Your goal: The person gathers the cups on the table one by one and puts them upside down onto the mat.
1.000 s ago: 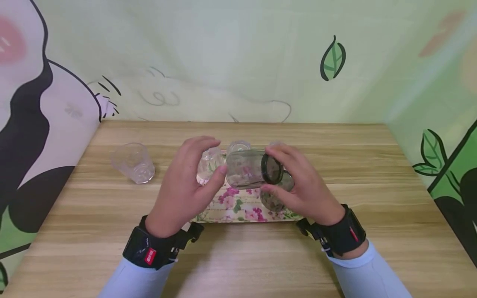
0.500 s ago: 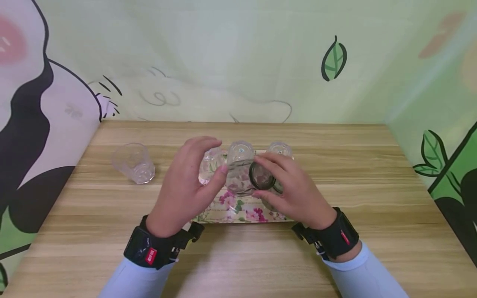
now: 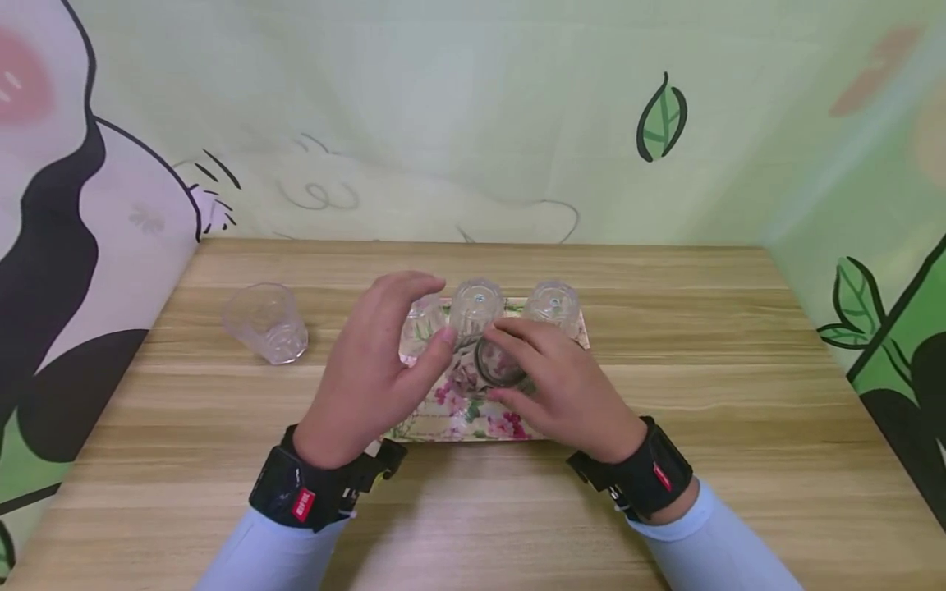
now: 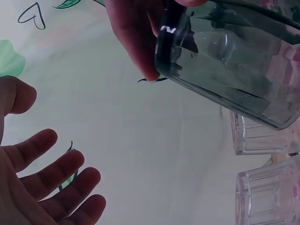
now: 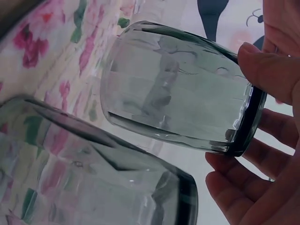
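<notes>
My right hand [image 3: 557, 386] grips a grey-tinted drinking glass [image 5: 187, 93] by its thick dark base, thumb on one side and fingers on the other. The glass is tipped mouth-downward at a slant, close over the floral tray [image 3: 443, 427]. A second grey-tinted glass [image 5: 108, 183] stands mouth down on the tray, mostly hidden by the right hand in the head view. My left hand [image 3: 373, 369] is held with thumb and fingers spread and nothing in it, beside an upturned clear glass [image 3: 423, 316] at the tray's left end.
Two more clear glasses, the middle one [image 3: 478, 304] and the right one [image 3: 553, 302], sit upside down along the tray's back edge. One clear glass [image 3: 268, 324] stands upright on the wooden table [image 3: 185, 460] to the left. A printed cloth [image 3: 473, 123] rises behind.
My right hand has brought the grey-tinted glass left, lower and nearer the front of the tray, tipping its mouth further downward. The left hand has barely moved.
</notes>
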